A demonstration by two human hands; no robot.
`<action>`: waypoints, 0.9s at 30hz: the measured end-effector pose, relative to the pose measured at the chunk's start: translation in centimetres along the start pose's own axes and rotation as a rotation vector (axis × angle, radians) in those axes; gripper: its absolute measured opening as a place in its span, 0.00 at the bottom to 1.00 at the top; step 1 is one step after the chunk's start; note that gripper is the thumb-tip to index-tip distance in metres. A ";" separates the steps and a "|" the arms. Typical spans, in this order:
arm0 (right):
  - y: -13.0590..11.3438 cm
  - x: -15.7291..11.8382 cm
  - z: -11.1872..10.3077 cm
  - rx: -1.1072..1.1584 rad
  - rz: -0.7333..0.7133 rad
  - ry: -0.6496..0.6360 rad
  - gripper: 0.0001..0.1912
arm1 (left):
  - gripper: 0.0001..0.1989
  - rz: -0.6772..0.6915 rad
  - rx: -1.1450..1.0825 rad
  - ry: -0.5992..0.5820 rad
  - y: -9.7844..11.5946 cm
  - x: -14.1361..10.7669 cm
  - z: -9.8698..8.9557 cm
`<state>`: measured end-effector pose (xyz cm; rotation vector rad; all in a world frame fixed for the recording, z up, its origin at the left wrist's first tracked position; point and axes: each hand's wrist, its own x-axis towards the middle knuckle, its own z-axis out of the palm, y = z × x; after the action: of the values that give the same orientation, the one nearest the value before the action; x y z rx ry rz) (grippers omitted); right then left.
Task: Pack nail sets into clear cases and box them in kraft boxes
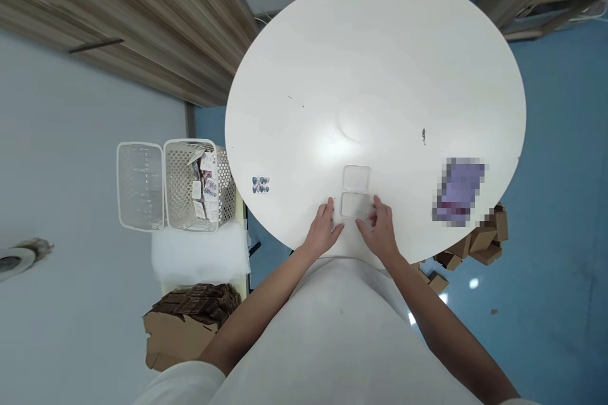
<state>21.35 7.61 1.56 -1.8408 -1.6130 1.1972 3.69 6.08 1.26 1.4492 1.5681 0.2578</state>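
Note:
A small clear plastic box (355, 206) lies unfolded on the white table (380, 63), close to the near edge. Its lid (357, 178) is laid back flat on the far side, and I see nothing inside. Just left of the box is my left hand (323, 229), fingers apart and holding nothing. My right hand (379, 229) is at the near right corner of the box, thumb by the near edge and forefinger by the right side. Its fingers are spread; whether they touch the box I cannot tell. A small card of heart-shaped gems (261, 185) lies farther left.
Left of the table stands a white perforated basket (225, 183), lid swung out, with several small packs inside. Below it are white sheets (199, 252) and folded cardboard (178, 332). A blurred purple item (460, 190) lies at the right; cardboard boxes (484, 237) are on the floor.

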 end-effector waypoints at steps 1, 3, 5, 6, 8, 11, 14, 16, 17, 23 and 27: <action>-0.4 0.1 -0.1 -0.019 -0.026 0.046 0.34 | 0.35 0.007 -0.017 0.029 -0.6 -0.5 -0.5; -1.5 0.4 -0.1 -0.047 -0.116 0.140 0.30 | 0.30 0.019 -0.025 0.117 -2.1 -1.5 -2.0; -3.2 1.0 0.7 -0.055 -0.241 0.172 0.27 | 0.25 0.015 -0.004 0.228 -4.0 -2.6 -4.2; -4.3 1.4 1.4 -0.058 -0.302 0.147 0.26 | 0.23 -0.002 0.013 0.297 -5.1 -3.1 -5.5; -6.8 2.3 3.5 -0.081 -0.389 0.025 0.23 | 0.21 -0.055 0.054 0.425 -7.2 -3.7 -8.2; -10.2 3.7 7.7 -0.150 -0.385 -0.167 0.21 | 0.23 -0.085 0.111 0.492 -10.1 -3.5 -12.3; -12.5 5.0 12.0 -0.218 -0.287 -0.278 0.25 | 0.26 -0.084 0.160 0.453 -12.1 -2.2 -15.4; -13.4 5.8 14.4 -0.262 -0.248 -0.301 0.29 | 0.29 -0.058 0.186 0.392 -12.9 -1.0 -16.8; -13.7 6.2 15.4 -0.284 -0.238 -0.300 0.30 | 0.31 -0.045 0.204 0.369 -13.1 -0.5 -17.3; -15.1 7.5 18.7 -0.518 -0.220 -0.259 0.31 | 0.32 0.004 0.265 0.254 -13.7 1.0 -18.1; -15.7 7.7 18.9 -0.596 -0.193 -0.238 0.28 | 0.30 0.020 0.280 0.242 -14.0 1.2 -18.0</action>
<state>-3.46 14.42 0.83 -1.8504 -2.4241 0.9384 -18.57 10.97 0.35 1.7001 1.8424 0.2385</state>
